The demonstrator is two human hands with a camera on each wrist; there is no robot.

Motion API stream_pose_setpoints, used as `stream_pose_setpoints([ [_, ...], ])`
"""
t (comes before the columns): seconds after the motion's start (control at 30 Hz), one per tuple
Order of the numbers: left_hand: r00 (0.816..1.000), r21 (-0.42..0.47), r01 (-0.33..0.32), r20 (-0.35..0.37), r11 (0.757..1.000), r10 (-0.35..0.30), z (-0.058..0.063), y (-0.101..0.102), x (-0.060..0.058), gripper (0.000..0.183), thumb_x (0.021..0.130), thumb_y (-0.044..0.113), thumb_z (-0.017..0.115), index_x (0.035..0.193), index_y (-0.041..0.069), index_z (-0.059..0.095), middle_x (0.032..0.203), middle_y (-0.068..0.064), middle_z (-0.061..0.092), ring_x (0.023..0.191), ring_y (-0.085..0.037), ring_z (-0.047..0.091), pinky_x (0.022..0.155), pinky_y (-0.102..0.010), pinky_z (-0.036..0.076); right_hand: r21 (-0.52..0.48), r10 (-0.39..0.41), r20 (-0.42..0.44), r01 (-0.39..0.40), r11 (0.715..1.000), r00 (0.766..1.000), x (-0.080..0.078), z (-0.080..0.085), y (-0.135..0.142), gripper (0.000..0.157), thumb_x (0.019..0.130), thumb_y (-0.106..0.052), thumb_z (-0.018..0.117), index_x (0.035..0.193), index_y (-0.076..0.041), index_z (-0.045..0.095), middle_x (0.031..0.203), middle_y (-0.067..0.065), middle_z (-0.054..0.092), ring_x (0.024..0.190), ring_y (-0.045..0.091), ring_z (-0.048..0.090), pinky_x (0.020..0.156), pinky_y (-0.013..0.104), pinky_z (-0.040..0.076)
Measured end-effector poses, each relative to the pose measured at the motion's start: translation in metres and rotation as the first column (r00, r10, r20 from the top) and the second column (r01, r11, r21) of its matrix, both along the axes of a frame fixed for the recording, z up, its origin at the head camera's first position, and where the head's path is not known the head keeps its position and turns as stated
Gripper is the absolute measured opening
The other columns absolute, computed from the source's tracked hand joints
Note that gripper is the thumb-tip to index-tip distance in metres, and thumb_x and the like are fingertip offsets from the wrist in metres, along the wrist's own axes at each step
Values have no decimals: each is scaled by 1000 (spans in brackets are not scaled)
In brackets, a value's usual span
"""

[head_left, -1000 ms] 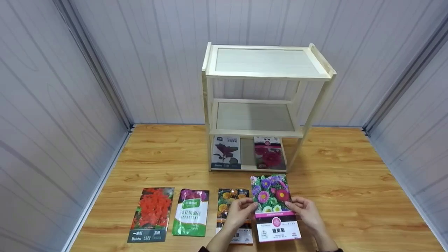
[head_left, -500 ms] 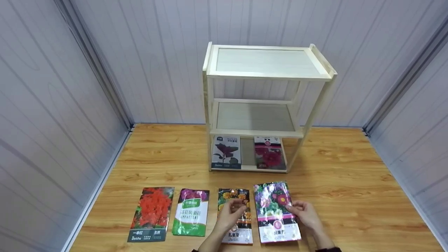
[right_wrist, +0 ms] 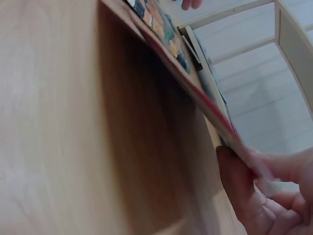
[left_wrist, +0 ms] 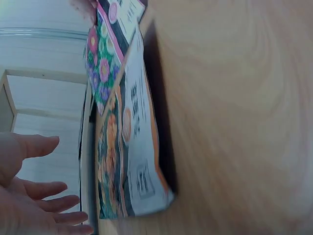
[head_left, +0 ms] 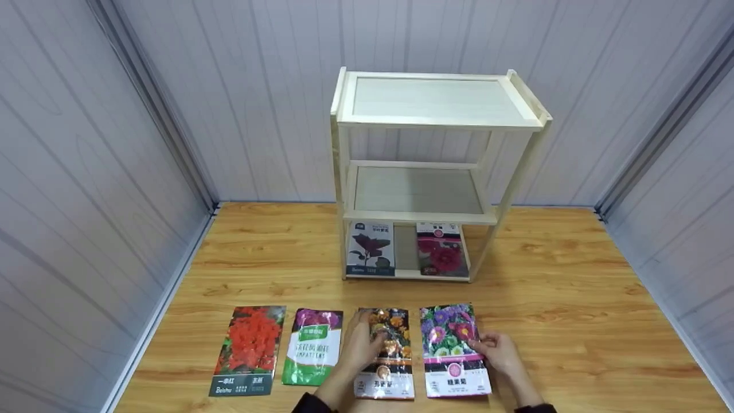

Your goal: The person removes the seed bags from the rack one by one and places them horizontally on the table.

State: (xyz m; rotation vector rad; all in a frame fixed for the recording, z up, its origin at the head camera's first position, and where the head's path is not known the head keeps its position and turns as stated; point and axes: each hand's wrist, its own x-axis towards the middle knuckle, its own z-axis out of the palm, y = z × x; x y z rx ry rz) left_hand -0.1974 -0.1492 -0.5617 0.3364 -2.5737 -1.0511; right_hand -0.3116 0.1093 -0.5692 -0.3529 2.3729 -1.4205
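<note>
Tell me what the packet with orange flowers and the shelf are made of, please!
The packet with orange flowers looks like thin, glossy plastic film, perhaps foil-lined: bright glints and ripples show on its front. The shelf looks like smooth, pale wood, judging by its cream-coloured bars; its flat panels might be something else.

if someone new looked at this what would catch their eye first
Probably the tall pale rack standing in front of the back wall. Next, the vivid red-flowered packet, lying nearer the camera at the far left. Then the mixed-flower packet at the front right, its right edge pinched by the right hand.
</note>
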Motion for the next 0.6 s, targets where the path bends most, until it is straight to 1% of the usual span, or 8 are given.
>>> stream_pose_setpoints([
  [0.07,1000,-29,-17,25,999,17,0,-3,-2,53,74,12,70,114,-15,47,116,-31,45,108,-43,43,93,-48,35,80,-26,-26,28,996,999,1,-1,0,18,76,-6,66,78,10,57,58,7,58,46,9,50,43,20,39],
  [0.17,998,-41,-22,57,999,25,1,-6,-4,56,74,14,71,115,-15,46,117,-33,44,109,-45,41,94,-50,34,194,-32,-82,47,980,996,3,-3,0,18,75,-11,68,70,2,58,54,2,52,40,9,44,39,22,39],
  [0.23,997,-42,-20,73,999,23,2,-7,-5,57,74,14,71,115,-16,45,117,-32,44,109,-45,41,93,-51,33,248,-14,-121,44,968,993,4,-4,0,20,76,-13,67,65,-1,55,53,1,49,40,10,43,39,22,38],
  [0.3,997,-42,-15,81,999,19,2,-9,-7,58,73,14,72,115,-16,45,117,-32,44,109,-45,41,93,-52,33,285,3,-142,38,958,990,5,-4,0,23,77,-14,67,62,-3,52,52,0,48,40,9,43,38,22,39],
  [0.43,998,-49,1,66,999,2,0,-11,-13,59,71,11,72,114,-17,44,115,-32,44,108,-46,40,92,-55,32,344,27,-133,21,939,991,7,1,-1,27,78,-15,66,61,-5,48,50,1,47,37,8,43,34,20,37],
  [0.47,999,-86,4,47,996,0,-8,-13,-17,60,73,16,71,115,-17,44,115,-32,45,108,-45,41,91,-55,32,362,30,-129,19,932,991,8,3,-1,27,79,-17,65,62,-5,47,50,1,47,35,8,44,33,20,37],
  [0.6,999,-151,13,42,988,-6,-7,-14,-25,61,71,17,71,115,-16,44,114,-31,46,107,-43,43,87,-55,36,448,55,-193,38,893,980,7,12,-2,28,77,-22,66,65,-4,48,53,2,47,44,12,45,38,24,35],
])
